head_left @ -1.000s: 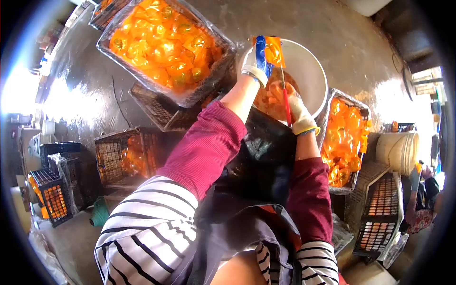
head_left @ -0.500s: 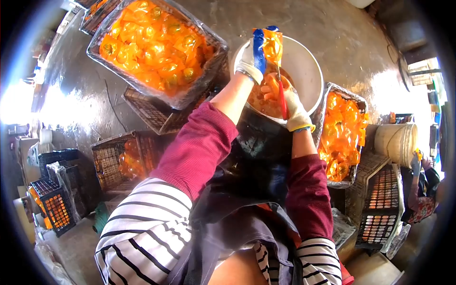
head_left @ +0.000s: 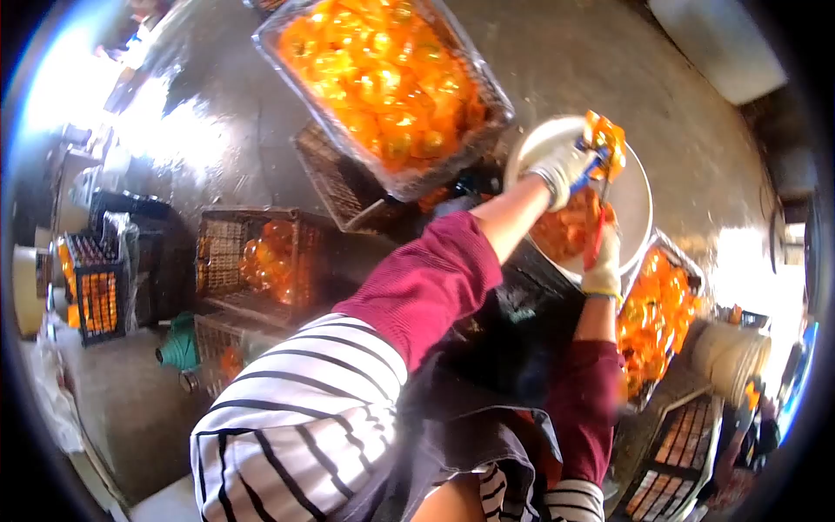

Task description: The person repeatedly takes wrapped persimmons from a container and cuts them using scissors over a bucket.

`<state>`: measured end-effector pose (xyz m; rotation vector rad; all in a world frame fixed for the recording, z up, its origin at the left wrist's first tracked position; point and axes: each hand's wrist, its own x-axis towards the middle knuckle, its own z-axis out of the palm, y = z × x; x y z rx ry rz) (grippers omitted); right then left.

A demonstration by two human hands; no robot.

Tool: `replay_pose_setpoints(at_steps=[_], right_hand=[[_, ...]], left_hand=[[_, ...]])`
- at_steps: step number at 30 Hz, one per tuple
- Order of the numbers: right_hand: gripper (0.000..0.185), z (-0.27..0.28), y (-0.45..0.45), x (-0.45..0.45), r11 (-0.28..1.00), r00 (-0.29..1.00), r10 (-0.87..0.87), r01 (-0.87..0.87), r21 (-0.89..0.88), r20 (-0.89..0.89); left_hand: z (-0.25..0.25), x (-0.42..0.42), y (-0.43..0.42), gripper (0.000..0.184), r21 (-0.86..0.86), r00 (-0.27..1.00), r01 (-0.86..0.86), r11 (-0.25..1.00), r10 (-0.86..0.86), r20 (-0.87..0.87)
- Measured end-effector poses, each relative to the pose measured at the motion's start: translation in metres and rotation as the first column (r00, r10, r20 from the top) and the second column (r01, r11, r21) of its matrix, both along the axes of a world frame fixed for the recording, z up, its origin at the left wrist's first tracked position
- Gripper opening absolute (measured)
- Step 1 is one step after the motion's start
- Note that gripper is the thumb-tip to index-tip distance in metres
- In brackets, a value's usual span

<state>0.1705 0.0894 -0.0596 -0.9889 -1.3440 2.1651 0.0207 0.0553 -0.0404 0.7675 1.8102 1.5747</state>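
Note:
My left hand, in a white and blue glove, grips a shiny orange packet above a white bucket. Just below it, my right hand, in a white glove with a yellow cuff, is closed on a red-handled tool. The tool's thin metal part points up toward the packet. Reddish-orange contents lie inside the bucket, partly hidden by my hands.
A lined crate of orange packets stands left of the bucket, another to its right. More crates lie at the left. Beyond a pale bucket, a co-worker's arm shows at the right edge.
The view has turned, and the bucket and crates appear further right. My left hand has tilted rightward with the packet. Both hands keep their holds.

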Motion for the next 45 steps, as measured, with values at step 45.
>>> replay_pose_setpoints(at_steps=[45], right_hand=[[0.051, -0.014, 0.003, 0.001, 0.858, 0.918, -0.077, -0.138, 0.495, 0.388]], left_hand=[[0.01, -0.001, -0.001, 0.023, 0.17, 0.873, -0.218, 0.961, 0.114, 0.475]])
